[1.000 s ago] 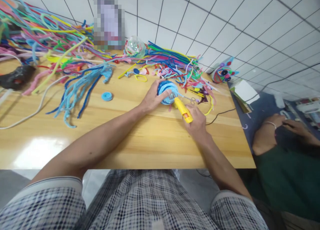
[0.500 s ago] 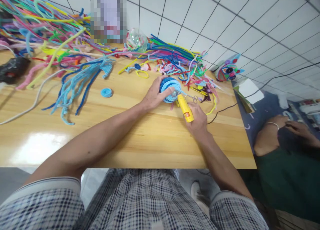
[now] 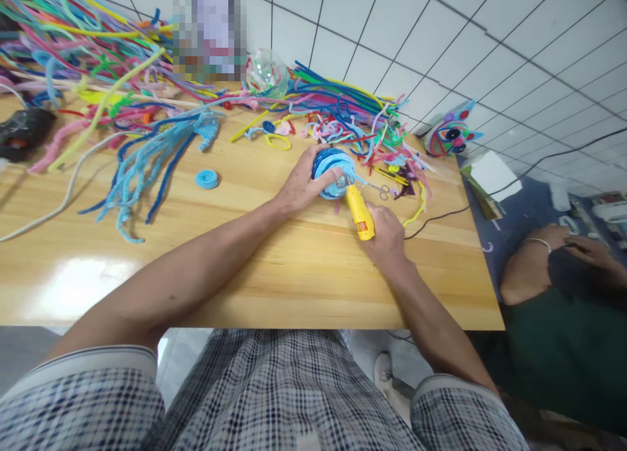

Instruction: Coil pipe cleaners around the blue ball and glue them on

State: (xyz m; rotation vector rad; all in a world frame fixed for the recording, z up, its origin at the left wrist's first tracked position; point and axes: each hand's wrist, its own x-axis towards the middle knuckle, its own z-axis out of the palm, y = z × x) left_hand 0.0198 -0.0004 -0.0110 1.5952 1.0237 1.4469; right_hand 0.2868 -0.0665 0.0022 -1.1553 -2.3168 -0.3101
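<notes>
Table (image 3: 294,274) is under blue ball (image 3: 337,159); L hand (image 3: 300,184) grips ball's L side. R hand (image 3: 386,232) grips yellow glue gun (image 3: 360,212), tip at ball's near R side. Scissors (image 3: 376,187) just R of ball, blue coil (image 3: 206,179) well L.

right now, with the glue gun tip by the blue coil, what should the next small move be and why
Probably lay a little glue on the pale uncovered patch: the right hand holds the yellow glue gun with its tip close by, the left hand holds the blue pipe-cleaner coil, and a light-blue end sticks out, seemingly unwound.
</notes>
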